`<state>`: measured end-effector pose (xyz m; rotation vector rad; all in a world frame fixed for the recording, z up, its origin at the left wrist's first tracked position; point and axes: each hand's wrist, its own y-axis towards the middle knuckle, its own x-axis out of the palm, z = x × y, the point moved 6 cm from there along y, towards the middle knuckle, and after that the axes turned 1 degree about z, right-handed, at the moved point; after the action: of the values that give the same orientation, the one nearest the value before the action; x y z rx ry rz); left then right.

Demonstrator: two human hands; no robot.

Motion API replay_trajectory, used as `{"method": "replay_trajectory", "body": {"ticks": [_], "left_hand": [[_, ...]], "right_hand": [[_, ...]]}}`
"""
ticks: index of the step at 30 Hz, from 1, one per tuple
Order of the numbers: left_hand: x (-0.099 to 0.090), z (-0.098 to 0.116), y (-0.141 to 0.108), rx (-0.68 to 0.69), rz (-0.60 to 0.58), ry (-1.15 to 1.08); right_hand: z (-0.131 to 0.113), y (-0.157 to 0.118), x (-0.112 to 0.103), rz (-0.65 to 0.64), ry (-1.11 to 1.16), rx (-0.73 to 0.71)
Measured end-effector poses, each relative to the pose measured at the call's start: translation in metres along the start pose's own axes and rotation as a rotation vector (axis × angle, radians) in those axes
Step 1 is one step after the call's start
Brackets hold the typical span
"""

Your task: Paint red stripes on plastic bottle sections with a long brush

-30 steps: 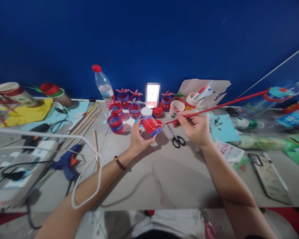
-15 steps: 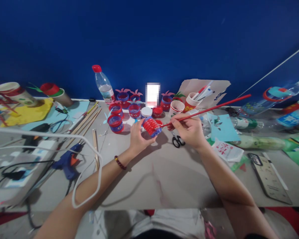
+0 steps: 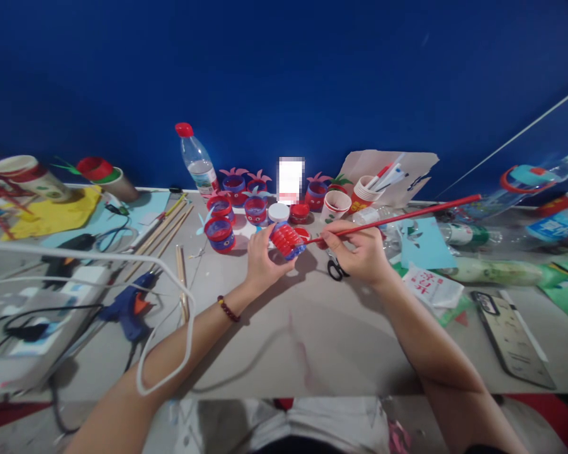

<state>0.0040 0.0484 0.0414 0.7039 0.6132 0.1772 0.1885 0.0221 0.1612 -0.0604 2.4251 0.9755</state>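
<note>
Painted cup (image 3: 284, 239) sits at two o'clock from your left hand (image 3: 259, 258), whose fingers clasp it; your right hand (image 3: 361, 253) pinches the red brush (image 3: 407, 215) at three o'clock. Since a second ago, its tip has reached the cup's blue end, so painting seems under way.

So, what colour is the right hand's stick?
The stick is red; head view shows it best.

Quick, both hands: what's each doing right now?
Left hand: closed, holding a ridged, red-and-blue painted cylindrical piece.
Right hand: closed, holding a long, thin red brush.
</note>
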Motion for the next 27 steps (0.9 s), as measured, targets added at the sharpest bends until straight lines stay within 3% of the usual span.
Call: {"method": "replay_trajectory", "body": {"ticks": [11,27], "left_hand": [[0.000,-0.001,0.000,-0.020,-0.012,0.012],[0.000,0.004,-0.003,0.087,-0.009,0.036]], "right_hand": [[0.003,0.000,0.002,0.010,0.017,-0.004],[0.023,-0.002,0.000,0.096,0.079,0.105]]}}
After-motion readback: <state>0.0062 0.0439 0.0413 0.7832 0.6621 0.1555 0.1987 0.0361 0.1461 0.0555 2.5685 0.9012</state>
